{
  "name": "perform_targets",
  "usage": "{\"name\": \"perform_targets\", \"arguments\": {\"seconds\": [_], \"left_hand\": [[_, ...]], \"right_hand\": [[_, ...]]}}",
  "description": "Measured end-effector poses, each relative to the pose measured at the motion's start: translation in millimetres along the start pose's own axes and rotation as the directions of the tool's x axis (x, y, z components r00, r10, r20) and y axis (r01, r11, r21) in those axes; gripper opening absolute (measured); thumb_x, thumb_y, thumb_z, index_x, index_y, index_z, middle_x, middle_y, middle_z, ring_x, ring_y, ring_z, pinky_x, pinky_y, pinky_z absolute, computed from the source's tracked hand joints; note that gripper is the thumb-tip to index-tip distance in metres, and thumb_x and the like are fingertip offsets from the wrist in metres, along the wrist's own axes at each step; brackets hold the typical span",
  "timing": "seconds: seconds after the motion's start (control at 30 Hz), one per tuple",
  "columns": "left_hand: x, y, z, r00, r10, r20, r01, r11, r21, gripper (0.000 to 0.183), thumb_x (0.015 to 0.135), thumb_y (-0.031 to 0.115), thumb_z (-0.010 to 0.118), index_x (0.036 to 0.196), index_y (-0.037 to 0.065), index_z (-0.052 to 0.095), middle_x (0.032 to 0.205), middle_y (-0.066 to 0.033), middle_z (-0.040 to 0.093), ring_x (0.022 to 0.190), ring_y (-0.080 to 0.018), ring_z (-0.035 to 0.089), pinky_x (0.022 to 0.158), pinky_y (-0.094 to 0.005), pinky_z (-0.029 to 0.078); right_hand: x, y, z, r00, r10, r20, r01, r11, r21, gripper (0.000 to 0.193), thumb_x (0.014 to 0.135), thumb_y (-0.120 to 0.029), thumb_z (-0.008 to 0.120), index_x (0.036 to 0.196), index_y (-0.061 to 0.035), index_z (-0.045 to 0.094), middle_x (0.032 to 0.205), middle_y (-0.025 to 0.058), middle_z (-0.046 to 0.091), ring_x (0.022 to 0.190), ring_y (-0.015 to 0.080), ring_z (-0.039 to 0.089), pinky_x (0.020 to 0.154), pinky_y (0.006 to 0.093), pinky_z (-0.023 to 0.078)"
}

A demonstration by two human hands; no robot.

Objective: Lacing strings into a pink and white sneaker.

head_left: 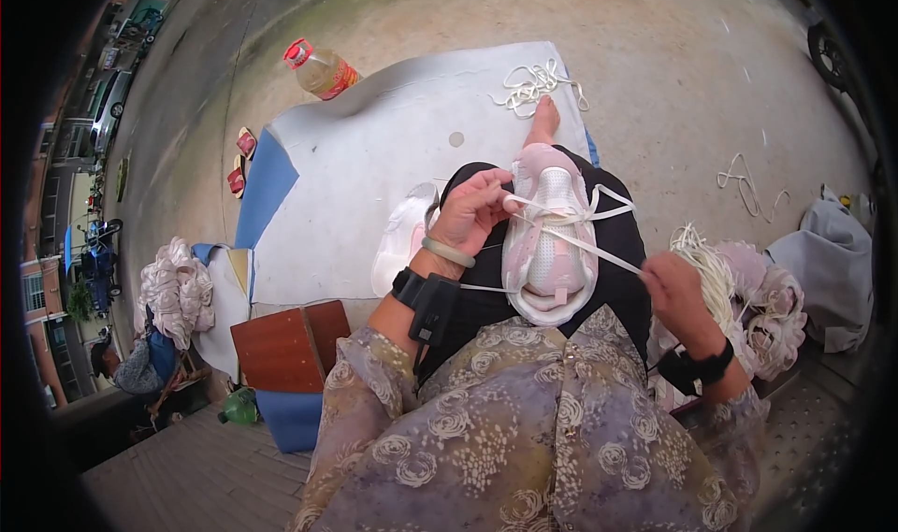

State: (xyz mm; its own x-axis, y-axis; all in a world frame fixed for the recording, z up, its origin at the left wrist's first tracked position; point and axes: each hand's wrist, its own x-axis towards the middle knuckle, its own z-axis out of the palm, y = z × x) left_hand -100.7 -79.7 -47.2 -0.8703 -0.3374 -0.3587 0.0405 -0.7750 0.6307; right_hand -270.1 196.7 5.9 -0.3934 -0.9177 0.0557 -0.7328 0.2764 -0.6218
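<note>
A pink and white shoe upper (552, 242) rests on my lap, with a white shoelace (593, 246) partly threaded across it. My left hand (474, 205) is at the upper's left edge, fingers pinched on the lace near its eyelets. Out to the right, my right hand (675, 294) is closed on a stretch of the same lace, which runs taut from the upper. Another white and pink shoe piece (404, 237) lies just left of my left forearm, partly covered by it.
A white sheet (374, 167) spreads ahead, with loose laces (533, 88) and a capped bottle (323, 69) at its far side. Bundled laces (697, 261) and pink uppers (772, 308) sit at my right. More uppers (176, 289) and a brown board (281, 350) are at left.
</note>
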Motion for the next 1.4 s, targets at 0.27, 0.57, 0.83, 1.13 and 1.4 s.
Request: {"name": "perform_targets", "arguments": {"seconds": [0.27,0.57,0.83,1.13,1.4], "left_hand": [[8,-22,31,0.986,0.085,-0.142,-0.001,0.860,0.510,0.015,0.089,0.014,0.054,0.099,0.004,0.059,0.082,-0.0003,0.061,0.073,-0.0068,0.056,0.068,-0.0210,0.045],[-9,-30,65,0.867,0.414,0.277,-0.308,0.009,0.951,0.008,0.073,0.008,0.061,0.079,0.003,0.063,0.072,-0.0095,0.060,0.067,-0.0207,0.060,0.061,-0.0310,0.046],[-6,-42,72,0.916,0.341,0.209,-0.135,-0.228,0.964,0.011,0.074,0.017,0.060,0.077,0.009,0.066,0.076,-0.0102,0.062,0.070,-0.0295,0.061,0.062,-0.0388,0.047],[2,-50,77,0.940,0.266,0.212,-0.117,-0.333,0.936,0.015,0.072,0.023,0.062,0.075,0.008,0.064,0.074,-0.0110,0.062,0.068,-0.0305,0.060,0.062,-0.0408,0.047],[8,-51,80,0.917,0.191,0.350,-0.232,-0.458,0.858,0.010,0.074,0.018,0.061,0.072,0.008,0.061,0.075,-0.0112,0.058,0.066,-0.0312,0.058,0.057,-0.0416,0.045]], "right_hand": [[-114,65,-21,0.951,0.310,-0.022,-0.306,0.946,0.106,0.004,0.081,-0.004,0.056,0.078,-0.0016,0.054,0.067,0.0083,0.048,0.057,0.0195,0.047,0.053,0.0297,0.038],[24,-12,24,0.996,0.013,-0.092,0.018,0.944,0.330,0.043,0.067,-0.022,0.070,0.101,-0.0029,0.051,0.082,0.0104,0.054,0.072,0.0229,0.054,0.066,0.0336,0.045],[58,-36,55,0.999,-0.046,0.018,0.046,0.999,0.003,0.043,0.063,-0.028,0.067,0.095,-0.0047,0.049,0.083,0.0131,0.053,0.076,0.0318,0.057,0.066,0.0395,0.047],[47,-18,64,0.995,0.074,-0.071,-0.055,0.971,0.233,0.032,0.068,-0.018,0.059,0.096,-0.0026,0.055,0.080,0.0152,0.055,0.076,0.0331,0.056,0.067,0.0410,0.045],[50,-17,54,0.970,0.232,0.080,-0.243,0.871,0.428,0.033,0.067,-0.017,0.058,0.096,-0.0018,0.055,0.082,0.0163,0.060,0.073,0.0325,0.059,0.068,0.0386,0.047]]}}
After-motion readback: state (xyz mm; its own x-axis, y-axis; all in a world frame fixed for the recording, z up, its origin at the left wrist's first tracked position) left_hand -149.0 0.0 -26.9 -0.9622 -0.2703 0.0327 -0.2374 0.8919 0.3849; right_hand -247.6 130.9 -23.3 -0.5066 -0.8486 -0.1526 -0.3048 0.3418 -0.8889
